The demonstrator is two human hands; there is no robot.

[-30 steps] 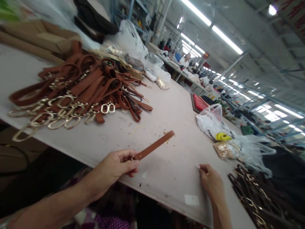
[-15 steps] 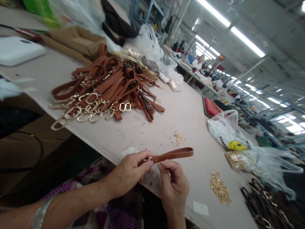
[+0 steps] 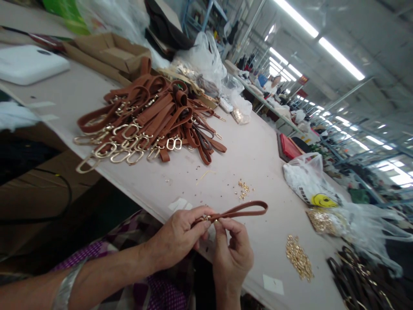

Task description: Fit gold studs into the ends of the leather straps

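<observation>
A brown leather wrist strap [image 3: 245,210], looped at its right end, is pinched between the thumb and fingers of my left hand [image 3: 183,230]. A little gold-coloured metal fitting shows on the strap by those fingertips. Thumb and forefinger of my right hand [image 3: 234,249] are pressed together at the strap's underside, on a tiny gold-coloured stud mostly hidden by the fingertips. Small gold pieces [image 3: 243,187] lie scattered just beyond the strap. To the right of my right hand is a larger heap of gold fittings [image 3: 299,258].
Brown straps with gold clasps [image 3: 161,114] are piled at the left on the table. Behind them stand a cardboard box [image 3: 112,51] and plastic bags [image 3: 204,60]. A white device [image 3: 32,64] lies far left; dark straps [image 3: 355,280] and a smiley bag [image 3: 309,176] are at right.
My right hand's pinched fingertips have moved slightly left and up against the strap. The strap has turned a little, its loop now showing more open. The whole view has shifted slightly.
</observation>
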